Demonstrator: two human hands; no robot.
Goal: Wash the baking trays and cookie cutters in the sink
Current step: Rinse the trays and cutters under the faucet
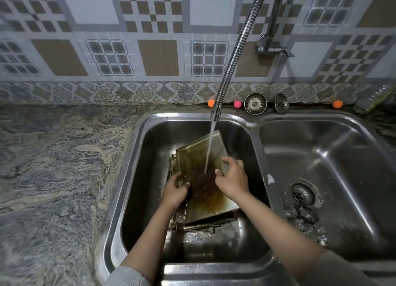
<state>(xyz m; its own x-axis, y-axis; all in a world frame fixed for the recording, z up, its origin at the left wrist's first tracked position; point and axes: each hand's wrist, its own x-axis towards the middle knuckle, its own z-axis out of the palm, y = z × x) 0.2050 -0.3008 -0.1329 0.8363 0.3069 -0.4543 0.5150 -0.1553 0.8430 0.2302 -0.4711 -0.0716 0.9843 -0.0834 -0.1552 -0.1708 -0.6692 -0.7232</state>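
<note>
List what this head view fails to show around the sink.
- Lower trays: count unclear, the top tray covers them.
- Left hand grip: fingertips hidden behind the tray edge.
- Items by the right drain: too blurred to name.
- Bottle: cut off by the right edge.

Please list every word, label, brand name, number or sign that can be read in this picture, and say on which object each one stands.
There is no readable text in this picture.
The wall tiles carry only patterns, no letters.
The baking tray, the faucet hose and the two sink strainers on the ledge show no visible marking.
The clear wrapped object at the right edge is too blurred to tell whether it bears a label.
</note>
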